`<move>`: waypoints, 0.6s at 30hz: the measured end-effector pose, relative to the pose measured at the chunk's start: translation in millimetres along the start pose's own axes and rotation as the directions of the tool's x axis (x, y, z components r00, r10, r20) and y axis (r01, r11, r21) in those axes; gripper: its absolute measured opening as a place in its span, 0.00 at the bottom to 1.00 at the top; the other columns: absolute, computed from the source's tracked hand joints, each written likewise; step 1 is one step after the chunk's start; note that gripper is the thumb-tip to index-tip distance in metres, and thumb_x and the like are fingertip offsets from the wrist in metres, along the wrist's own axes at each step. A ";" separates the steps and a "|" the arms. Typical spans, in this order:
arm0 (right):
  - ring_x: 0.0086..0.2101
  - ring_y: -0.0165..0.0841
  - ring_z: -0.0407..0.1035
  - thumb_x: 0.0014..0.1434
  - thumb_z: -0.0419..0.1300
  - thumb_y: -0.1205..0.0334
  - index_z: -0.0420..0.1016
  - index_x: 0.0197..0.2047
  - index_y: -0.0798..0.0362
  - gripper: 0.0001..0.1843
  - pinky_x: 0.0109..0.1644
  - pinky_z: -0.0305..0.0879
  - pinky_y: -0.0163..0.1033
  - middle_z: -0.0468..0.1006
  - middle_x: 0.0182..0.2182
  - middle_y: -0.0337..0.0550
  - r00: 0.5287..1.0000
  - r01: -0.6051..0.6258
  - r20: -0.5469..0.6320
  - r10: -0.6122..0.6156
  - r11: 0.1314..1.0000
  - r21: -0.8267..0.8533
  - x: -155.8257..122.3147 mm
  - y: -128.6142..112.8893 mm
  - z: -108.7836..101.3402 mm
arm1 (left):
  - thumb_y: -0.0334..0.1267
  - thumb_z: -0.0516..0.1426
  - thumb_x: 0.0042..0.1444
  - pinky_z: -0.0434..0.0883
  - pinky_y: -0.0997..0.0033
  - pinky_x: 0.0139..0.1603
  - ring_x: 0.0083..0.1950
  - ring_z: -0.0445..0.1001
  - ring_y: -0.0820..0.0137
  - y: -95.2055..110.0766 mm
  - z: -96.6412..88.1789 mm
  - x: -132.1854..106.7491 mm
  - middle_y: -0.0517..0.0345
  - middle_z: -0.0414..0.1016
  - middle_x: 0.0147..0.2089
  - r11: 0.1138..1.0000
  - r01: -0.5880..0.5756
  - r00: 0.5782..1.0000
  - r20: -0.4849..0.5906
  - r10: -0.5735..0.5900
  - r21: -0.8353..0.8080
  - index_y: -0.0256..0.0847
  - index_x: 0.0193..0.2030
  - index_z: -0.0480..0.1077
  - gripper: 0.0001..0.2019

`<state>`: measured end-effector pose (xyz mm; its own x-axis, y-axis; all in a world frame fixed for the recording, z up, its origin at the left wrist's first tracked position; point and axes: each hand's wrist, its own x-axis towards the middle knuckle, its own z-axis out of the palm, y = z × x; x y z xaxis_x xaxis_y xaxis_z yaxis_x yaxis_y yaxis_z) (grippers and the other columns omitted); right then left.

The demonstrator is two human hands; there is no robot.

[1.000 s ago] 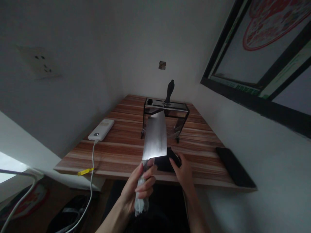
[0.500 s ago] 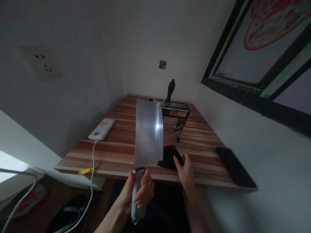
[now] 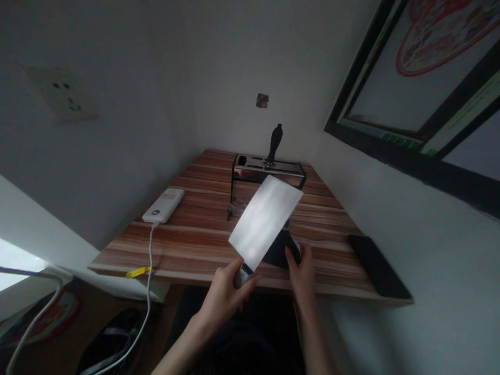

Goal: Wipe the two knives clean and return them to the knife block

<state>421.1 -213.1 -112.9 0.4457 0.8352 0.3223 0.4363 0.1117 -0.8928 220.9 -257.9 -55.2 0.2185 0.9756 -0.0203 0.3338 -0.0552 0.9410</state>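
Note:
My left hand point(image 3: 230, 289) is closed around the handle of a cleaver point(image 3: 265, 216) at the table's front edge. The wide, shiny blade tilts up and to the right, in front of a knife rack point(image 3: 269, 164) and partly hiding it. A single knife with a black handle point(image 3: 275, 143) stands in the rack. With thumb and fingers, my right hand point(image 3: 302, 268) grips a folded black cloth point(image 3: 279, 252) just right of the blade. The blade covers part of the cloth, and whether they touch I cannot tell.
A white power bank point(image 3: 164, 204) lies at the table's left, its white cable point(image 3: 150, 250) with a yellow tag point(image 3: 138, 272) hanging off the edge. A black phone point(image 3: 378, 268) lies at the right edge. Walls enclose the wood-patterned table point(image 3: 195, 237), with a framed picture point(image 3: 390, 104) at right.
The cleaver has turned from upright to tilted right, its other face showing, and my left hand has rotated with it. My right hand still holds the cloth, almost in place.

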 end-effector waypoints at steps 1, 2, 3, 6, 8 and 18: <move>0.41 0.44 0.72 0.53 0.59 0.46 0.68 0.43 0.53 0.21 0.46 0.67 0.48 0.77 0.39 0.51 1.000 -0.003 -0.011 0.003 1.000 0.027 0.9 0.3 -0.6 | 0.47 0.56 0.56 0.57 0.77 0.19 0.18 0.69 0.72 -0.1 -2.4 1.4 0.61 0.71 0.20 0.993 -0.015 0.999 -0.029 0.019 0.114 0.39 0.36 0.69 0.12; 0.43 0.44 0.72 0.53 0.59 0.46 0.69 0.45 0.53 0.22 0.49 0.67 0.49 0.77 0.41 0.51 1.000 -0.002 -0.013 0.002 0.999 0.047 1.8 -0.1 -1.5 | 0.46 0.55 0.56 0.58 0.76 0.22 0.21 0.71 0.70 -0.3 -4.3 2.7 0.59 0.73 0.22 0.975 -0.028 0.998 -0.047 0.039 0.220 0.39 0.36 0.70 0.12; 0.45 0.44 0.72 0.53 0.59 0.47 0.69 0.47 0.54 0.23 0.50 0.67 0.49 0.77 0.43 0.52 1.000 -0.010 -0.015 0.011 0.997 0.083 2.6 -1.4 -3.0 | 0.45 0.55 0.56 0.59 0.75 0.24 0.25 0.73 0.67 -0.7 -5.7 4.0 0.57 0.74 0.24 0.949 -0.032 0.997 -0.052 0.051 0.313 0.39 0.37 0.71 0.11; 0.44 0.43 0.73 0.54 0.59 0.48 0.71 0.46 0.54 0.22 0.48 0.70 0.49 0.79 0.43 0.50 0.986 -0.102 -0.093 0.141 0.935 0.339 2.8 -13.0 -11.5 | 0.45 0.53 0.58 0.61 0.72 0.30 0.33 0.77 0.61 -3.3 -6.9 7.6 0.52 0.78 0.30 0.868 -0.001 0.999 -0.037 0.022 0.497 0.40 0.38 0.71 0.11; 0.45 0.42 0.73 0.55 0.60 0.51 0.71 0.46 0.54 0.20 0.48 0.70 0.50 0.79 0.42 0.49 0.943 -0.073 -0.242 0.227 0.853 0.516 0.2 -25.6 -19.6 | 0.45 0.52 0.60 0.63 0.71 0.33 0.36 0.78 0.59 -5.9 -6.5 9.9 0.50 0.79 0.33 0.821 0.023 1.000 -0.030 -0.007 0.571 0.41 0.41 0.70 0.12; 0.61 0.42 0.57 0.62 0.45 0.73 0.62 0.61 0.51 0.25 0.64 0.47 0.61 0.68 0.58 0.49 0.693 0.702 0.267 -0.670 0.711 -0.038 -26.5 -51.7 -0.7 | 0.48 0.49 0.61 0.68 0.66 0.39 0.41 0.79 0.56 -12.2 0.7 11.9 0.46 0.80 0.38 0.687 0.007 0.997 0.047 -0.060 0.727 0.41 0.46 0.68 0.15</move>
<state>387.3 -241.3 -75.0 -0.1920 0.6477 0.7373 0.6528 0.6453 -0.3969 220.1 -245.8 -67.2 0.2412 0.9660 -0.0931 0.8972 -0.1854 0.4007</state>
